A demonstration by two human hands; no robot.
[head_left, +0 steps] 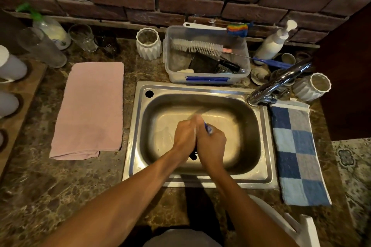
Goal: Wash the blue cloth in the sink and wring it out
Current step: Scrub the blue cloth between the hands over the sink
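Note:
Over the middle of the steel sink (259,146), my left hand (185,136) and my right hand (211,143) are pressed together, both clenched. Only a small bit of the blue cloth (207,128) sticks out above my right fist; the rest is hidden inside my hands. A dark scrap shows below the hands, near the sink floor. The chrome tap (281,82) reaches in from the right rim, and a thin blurred streak runs from it toward my hands.
A blue checked towel (297,152) lies right of the sink, a pink towel (90,110) left of it. Behind the sink stand a clear box of brushes (206,56), white ribbed cups (148,43) and a pump bottle (275,41). Glasses crowd the left counter.

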